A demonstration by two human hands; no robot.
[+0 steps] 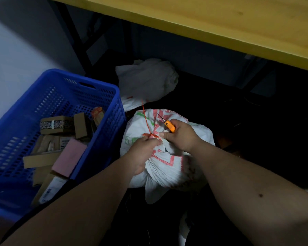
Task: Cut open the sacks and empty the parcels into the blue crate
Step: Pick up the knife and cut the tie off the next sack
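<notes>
Your left hand [146, 148] is pinching the sack [165, 153] neck at its red tie [150, 135]; your right hand [180, 137] is gripping the cutter [169, 125]. The sack, right of the crate [103, 89], looks soft and bulky, so hold the bunched neck.

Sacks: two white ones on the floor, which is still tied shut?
The near sack, the one both hands are on: an orange tie cinches its neck. The far sack under the yellow table lies slack and crumpled.

A cardboard box [57, 124] in the blue crate [103, 89] bears black tape lettered "MONO". Red and green marks on the near sack [167, 162] are unreadable.
</notes>
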